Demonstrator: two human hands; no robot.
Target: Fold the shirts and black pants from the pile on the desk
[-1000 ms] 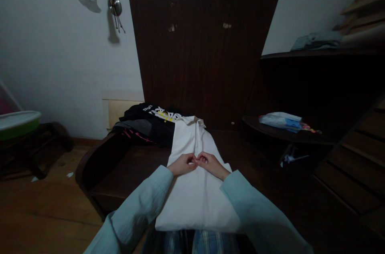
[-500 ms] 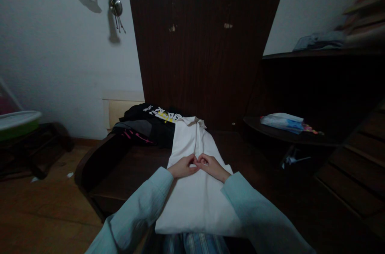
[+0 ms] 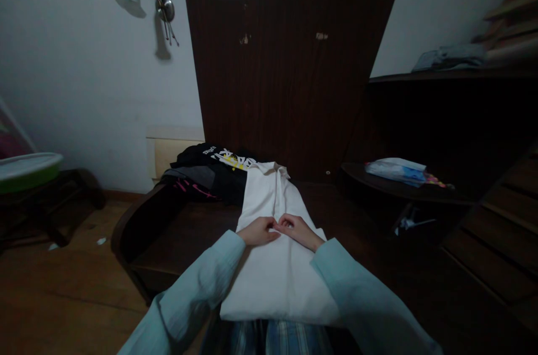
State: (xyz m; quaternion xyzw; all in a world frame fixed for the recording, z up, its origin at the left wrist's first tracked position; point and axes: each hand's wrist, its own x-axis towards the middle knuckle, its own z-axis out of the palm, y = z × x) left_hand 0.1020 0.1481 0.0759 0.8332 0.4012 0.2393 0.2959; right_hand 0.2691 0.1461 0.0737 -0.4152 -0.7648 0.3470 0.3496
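Note:
A white collared shirt (image 3: 273, 282) lies lengthwise on a dark wooden surface, its collar at the far end and its near edge above my knees. Its front placket runs down the middle. Over that placket my left hand (image 3: 259, 230) is closed, thumb and fingers pinching the cloth. My right hand (image 3: 296, 230) pinches the same spot from the other side, and the fingertips of both hands meet. Whether a button sits between them is too small to tell.
Black printed clothes (image 3: 210, 170) are heaped behind the shirt on the left. A dark wooden panel (image 3: 286, 92) rises at the back. To the right, a low shelf (image 3: 403, 190) bears a blue and white packet (image 3: 397, 170). A green basin (image 3: 31, 173) stands far left.
The view has shifted slightly. Both hands stay at the placket, with their fingers a little more closed than before. The shirt lies as it did.

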